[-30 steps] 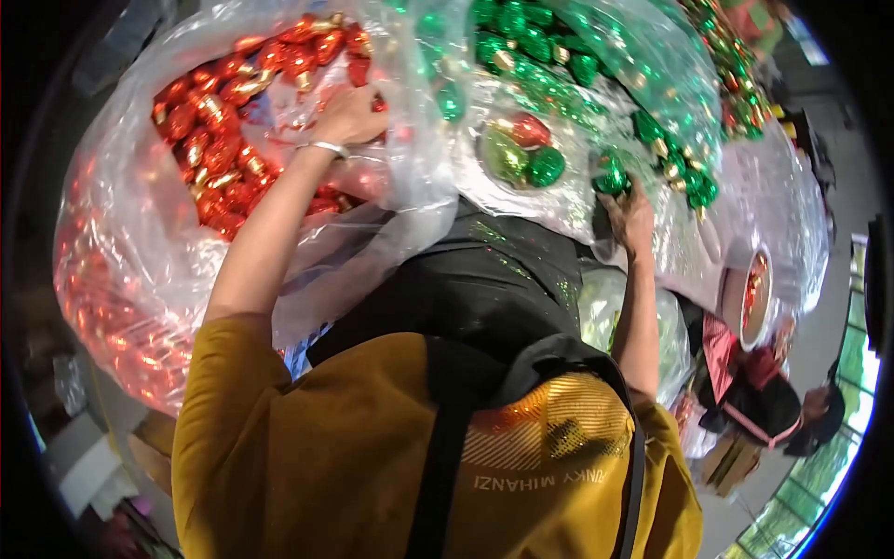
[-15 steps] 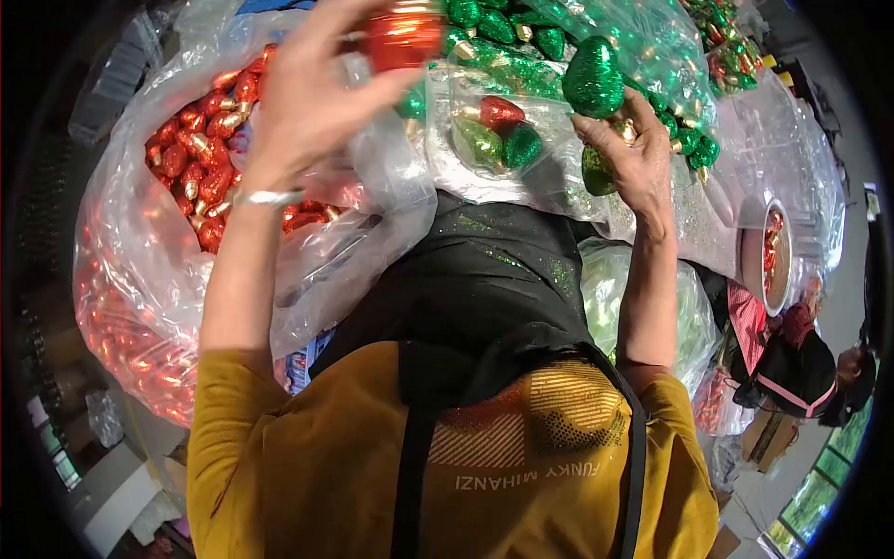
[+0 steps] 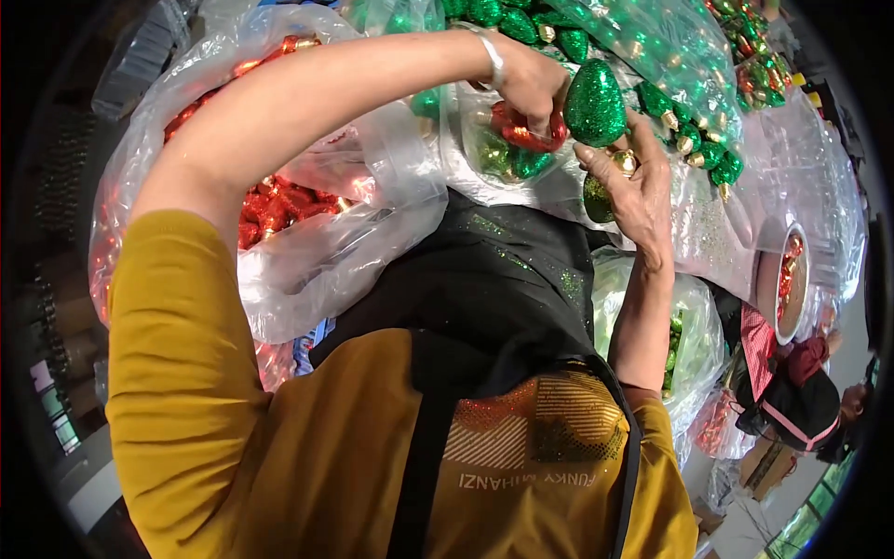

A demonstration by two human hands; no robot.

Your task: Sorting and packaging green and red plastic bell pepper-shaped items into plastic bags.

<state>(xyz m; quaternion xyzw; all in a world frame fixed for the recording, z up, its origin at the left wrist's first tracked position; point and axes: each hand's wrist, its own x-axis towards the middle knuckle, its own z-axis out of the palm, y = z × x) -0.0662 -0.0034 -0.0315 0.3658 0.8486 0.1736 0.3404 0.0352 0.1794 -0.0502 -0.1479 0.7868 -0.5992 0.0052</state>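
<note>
My left hand (image 3: 533,86) reaches across to the middle, fingers closed around a shiny red bulb ornament (image 3: 549,136) that they partly cover. It is over a clear bag with a few bulb ornaments in it, a green one (image 3: 531,164) among them. Beside it, my right hand (image 3: 643,182) is closed on several bulb ornaments. A large green glitter bulb (image 3: 594,102) stands up from its fingertips. Near the thumb a gold cap (image 3: 624,164) shows, and an olive-green bulb (image 3: 597,199) hangs below.
On the left, a big clear plastic bag (image 3: 400,224) holds red bulb ornaments (image 3: 279,210). Green bulbs (image 3: 712,154) lie along the far side under plastic. A round tub (image 3: 792,289) with red pieces stands right. Another person (image 3: 801,391) is at the far right.
My left hand has moved right and slightly nearer, from beside the red bag to the clear bag by my right hand, carrying the red bulb. My right hand keeps its hold.
</note>
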